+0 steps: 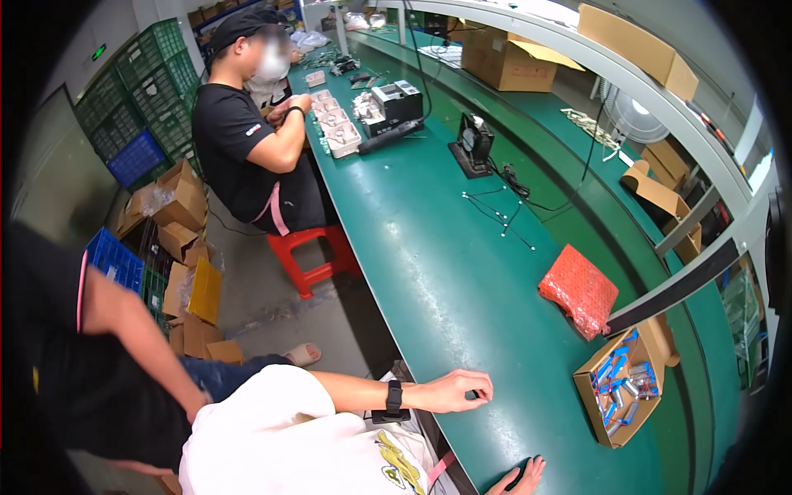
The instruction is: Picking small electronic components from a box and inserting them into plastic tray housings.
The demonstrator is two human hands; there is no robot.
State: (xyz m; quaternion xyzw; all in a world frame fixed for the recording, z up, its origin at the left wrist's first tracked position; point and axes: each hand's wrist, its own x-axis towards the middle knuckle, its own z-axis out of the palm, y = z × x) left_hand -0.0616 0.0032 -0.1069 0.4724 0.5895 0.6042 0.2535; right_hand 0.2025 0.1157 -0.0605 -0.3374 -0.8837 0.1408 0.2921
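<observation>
My left hand (453, 391) rests on the green tabletop (412, 280) near its front edge. Its fingers are loosely curled, with a dark gap between them and the thumb; no object shows there. A black band (393, 398) circles that wrist. At the lower edge of the view, my right hand (524, 477) lies on the table with fingers stretched out, partly cut off and holding nothing visible. Right of both hands, an open cardboard box (591, 410) holds several blue and silver cylindrical parts with red wires. Beyond it lies a red bubble-wrap packet (580, 290).
Thin dark wires (503, 216) and a small black fan-like device (473, 147) lie farther along the table. A seated co-worker (247, 140) handles something near white trays (337, 128). Another person (91, 355) stands at left. A metal frame (701, 124) spans the bench.
</observation>
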